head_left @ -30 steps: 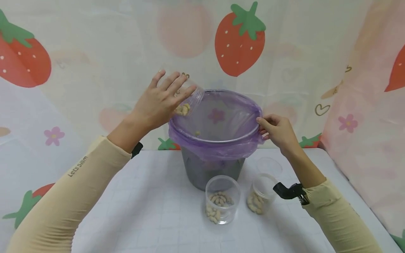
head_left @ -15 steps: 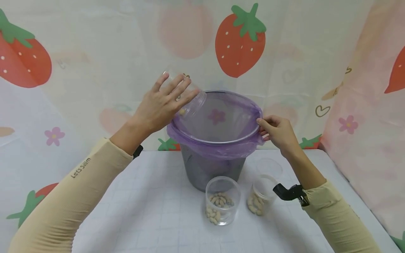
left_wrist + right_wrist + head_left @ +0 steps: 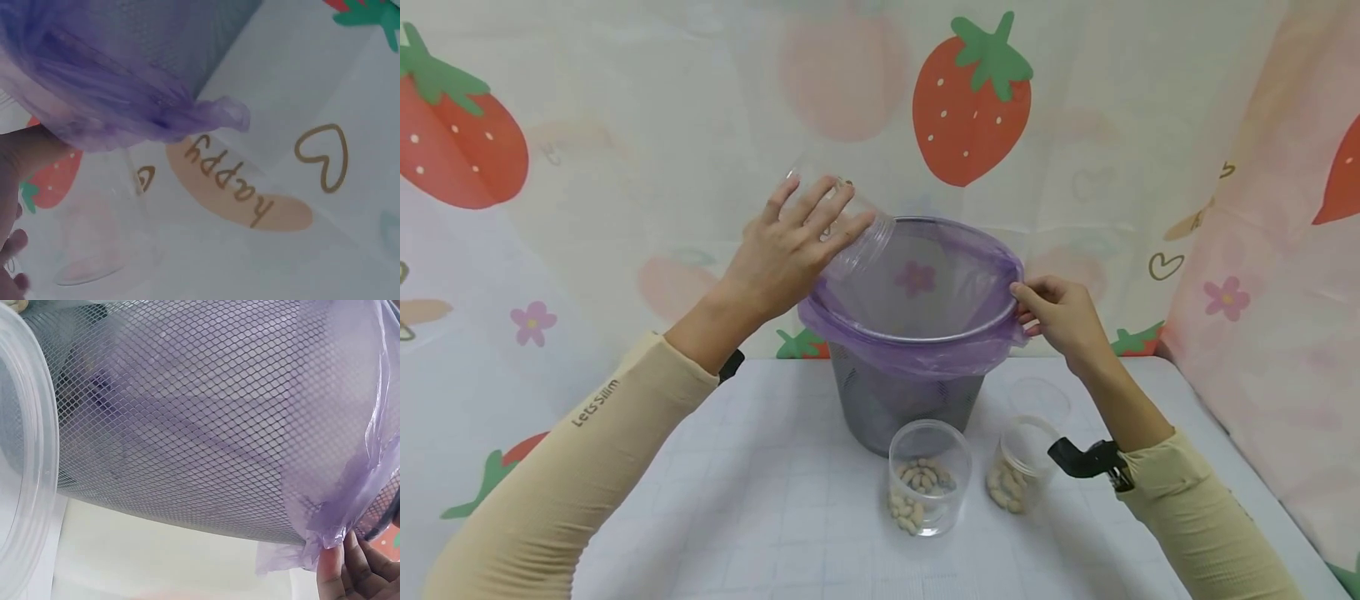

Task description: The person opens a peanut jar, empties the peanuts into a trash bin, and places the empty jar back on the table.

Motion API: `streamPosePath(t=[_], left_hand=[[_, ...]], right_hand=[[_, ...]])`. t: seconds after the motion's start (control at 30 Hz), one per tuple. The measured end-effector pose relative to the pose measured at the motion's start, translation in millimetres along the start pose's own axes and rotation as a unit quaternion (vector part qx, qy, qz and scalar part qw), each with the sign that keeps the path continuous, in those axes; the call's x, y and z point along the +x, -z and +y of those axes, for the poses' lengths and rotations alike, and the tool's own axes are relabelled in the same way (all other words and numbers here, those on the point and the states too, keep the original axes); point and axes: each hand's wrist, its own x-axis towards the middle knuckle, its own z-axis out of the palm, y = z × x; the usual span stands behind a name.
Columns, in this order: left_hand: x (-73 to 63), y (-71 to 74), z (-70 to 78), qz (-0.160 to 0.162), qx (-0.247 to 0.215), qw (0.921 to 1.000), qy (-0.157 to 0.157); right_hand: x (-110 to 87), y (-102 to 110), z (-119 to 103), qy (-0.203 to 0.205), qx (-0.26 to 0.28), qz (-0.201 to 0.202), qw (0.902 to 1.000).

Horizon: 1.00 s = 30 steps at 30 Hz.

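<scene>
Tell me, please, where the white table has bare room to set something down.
The widest bare patch of the table lies between the left sleeve and the mesh bin. Another strip lies in front of the nearer tub. It is crowded right of the bin: a second tub and a clear lid sit there, near the right forearm.

L arm [image 3: 580, 467]: cream sleeve w/ dk lettering; slanting up, covering much of the L edge of worktop [image 3: 737, 517] in head view. L wrist [image 3: 703, 321]: showing bare past cuff. L hand [image 3: 793, 237]: hovering above far edge, back facing head cam., 4 fingers [image 3: 850, 237] spreading & gripping, thumb hidden there.

R arm [image 3: 1210, 517]: matching sleeve; running alongside R edge, angling inward. R hand [image 3: 1063, 317]: hanging above far edge, L of far-R corner; thumb & index pinching, other fingers curling.
</scene>
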Motion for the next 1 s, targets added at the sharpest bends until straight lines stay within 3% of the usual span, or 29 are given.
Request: streamPosePath(t=[0.27,0.57,1.0], left_hand=[[0.6,-1.7,-0.6,-0.013,-0.028,0.9992,0.024],[-5.5,-7.2,1.5,0.009,-0.009,0.9997,0.019],[-7.2,-4.7,-0.5,-0.012,-0.012,0.9996,0.024]], right_hand=[[1.0,0.8,0.9,0.001,-0.005,0.002,1.0],[2.8,-1.4,1.0,-0.001,-0.004,0.0,1.0],[5.2,-2.8,-1.1,-0.002,-0.007,-0.002,1.0]])
